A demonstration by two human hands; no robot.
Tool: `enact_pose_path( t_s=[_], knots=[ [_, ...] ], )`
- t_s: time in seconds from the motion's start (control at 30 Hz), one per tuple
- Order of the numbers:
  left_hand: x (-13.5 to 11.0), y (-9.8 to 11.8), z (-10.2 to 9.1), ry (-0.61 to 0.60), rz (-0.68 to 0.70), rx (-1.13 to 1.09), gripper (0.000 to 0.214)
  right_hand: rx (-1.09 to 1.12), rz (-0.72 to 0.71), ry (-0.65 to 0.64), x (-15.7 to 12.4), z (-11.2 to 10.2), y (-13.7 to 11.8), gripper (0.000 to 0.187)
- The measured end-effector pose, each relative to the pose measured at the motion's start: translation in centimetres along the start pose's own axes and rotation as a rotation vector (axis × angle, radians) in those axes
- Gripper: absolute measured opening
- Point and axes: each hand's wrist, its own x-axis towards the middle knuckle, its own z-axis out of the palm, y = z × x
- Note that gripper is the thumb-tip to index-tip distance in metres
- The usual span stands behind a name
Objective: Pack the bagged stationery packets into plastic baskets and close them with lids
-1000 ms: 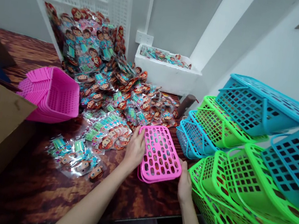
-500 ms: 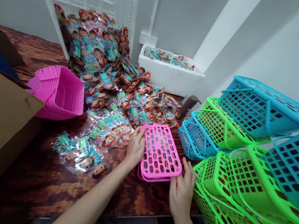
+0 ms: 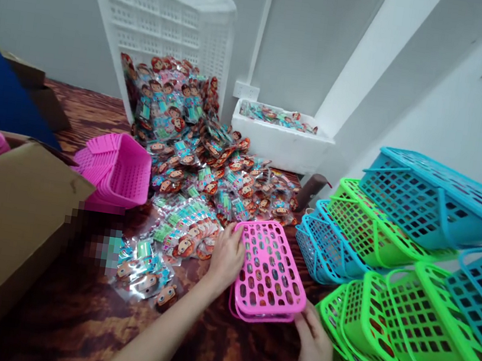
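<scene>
A pink perforated basket lid (image 3: 270,271) lies on a pink basket at the front of the wooden table (image 3: 70,312). My left hand (image 3: 225,259) grips the lid's left edge, fingers curled over it. At the lid's near right corner my right hand (image 3: 314,358) touches the rim with its fingertips, fingers loosely bent. A big heap of cartoon-monkey toy packets (image 3: 199,157) spreads behind and to the left of the lid.
A stack of pink baskets (image 3: 116,175) lies on its side at left, beside a cardboard box (image 3: 5,225). Green baskets (image 3: 385,332) and blue baskets (image 3: 427,195) pile up at right. A white foam box (image 3: 280,138) and a white crate (image 3: 163,32) stand at the back.
The camera tilted up and shifted left. My right hand slid back from the lid's near edge to its near right corner. My left hand stays on the left edge.
</scene>
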Motion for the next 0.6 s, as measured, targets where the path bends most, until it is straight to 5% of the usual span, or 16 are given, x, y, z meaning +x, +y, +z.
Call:
enact_pose_path(
  t_s=[0.17, 0.23, 0.3, 0.43, 0.6],
  knots=[
    [0.0, 0.3, 0.0, -0.024, 0.012, 0.077, 0.049, -0.179, -0.222, 0.205, 0.7, 0.3, -5.8, 0.044],
    [0.0, 0.5, 0.0, -0.043, 0.021, 0.100, 0.048, -0.386, -0.380, 0.107, 2.4, 0.8, -8.2, 0.046],
    [0.0, 0.7, -0.1, -0.057, 0.033, 0.124, 0.048, -0.564, -0.480, -0.121, 4.8, 1.6, -9.4, 0.047],
    [0.0, 0.7, -0.4, -0.069, 0.059, 0.165, 0.047, -0.767, -0.416, -0.372, 9.2, 3.5, -8.3, 0.052],
    [-0.2, 0.2, -0.8, -0.097, 0.076, 0.179, 0.045, -0.738, -0.404, -0.357, 9.3, 4.5, -4.6, 0.054]
  ],
)
